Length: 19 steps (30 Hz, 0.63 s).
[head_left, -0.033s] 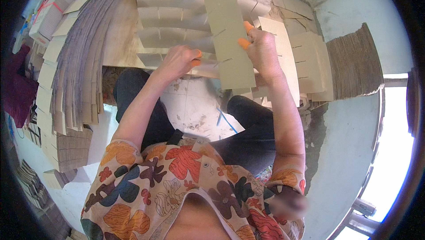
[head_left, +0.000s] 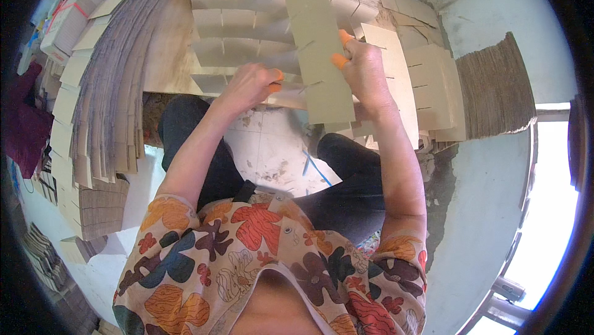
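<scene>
My right hand [head_left: 365,69], with orange covers on two fingertips, pinches the right edge of a slotted cardboard strip [head_left: 318,56]. The strip stands tilted, its broad face toward me and short slits along it. Left of it, my left hand [head_left: 250,84] is closed, its orange-covered fingertips pressed together beside the nearest cardboard pieces; what lies between them is hidden. Beyond both hands, several slotted cardboard strips [head_left: 241,50] stand on edge in rows across a wooden board [head_left: 166,44]. The held strip covers part of these rows.
A long fanned stack of cardboard [head_left: 117,81] runs along the left, with a white box [head_left: 74,25] behind it. To the right are slotted sheets [head_left: 433,87] and a thick cardboard stack [head_left: 498,87] by the wall. A blue strap [head_left: 318,169] lies between my knees.
My right hand and the cardboard strip have shifted very slightly left. My left hand stays almost where it was, its fingers still closed.
</scene>
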Tool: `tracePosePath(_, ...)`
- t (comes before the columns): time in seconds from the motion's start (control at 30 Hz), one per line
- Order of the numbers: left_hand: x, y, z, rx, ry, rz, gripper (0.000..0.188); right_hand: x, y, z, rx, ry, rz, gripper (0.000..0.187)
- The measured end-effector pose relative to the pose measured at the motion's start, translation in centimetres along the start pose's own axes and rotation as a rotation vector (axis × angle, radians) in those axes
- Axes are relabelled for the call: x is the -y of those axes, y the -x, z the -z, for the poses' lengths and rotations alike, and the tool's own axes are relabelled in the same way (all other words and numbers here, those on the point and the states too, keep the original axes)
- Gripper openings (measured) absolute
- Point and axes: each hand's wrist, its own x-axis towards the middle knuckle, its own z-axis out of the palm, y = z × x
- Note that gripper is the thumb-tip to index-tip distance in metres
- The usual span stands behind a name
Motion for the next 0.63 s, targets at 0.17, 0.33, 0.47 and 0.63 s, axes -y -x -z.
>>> tracePosePath(0.17,0.4,-0.5,-1.3,0.014,0.011,-0.034,0.013,-0.2,-0.5,-0.4,0.0,0.075,-0.014,0.029)
tracePosePath(0.33,0.2,-0.6,-1.4,0.001,-0.029,-0.008,0.015,-0.6,0.0,-1.1,0.039,0.004,-0.11,0.021)
tracePosePath(0.47,0.2,-0.6,-1.3,-0.004,-0.031,-0.014,0.014,-0.8,0.1,-1.9,0.022,-0.042,-0.063,0.019)
tracePosePath(0.63,0.3,-0.7,-1.5,0.022,-0.048,0.018,0.011,-2.9,-0.5,-4.5,0.184,0.117,0.067,0.037)
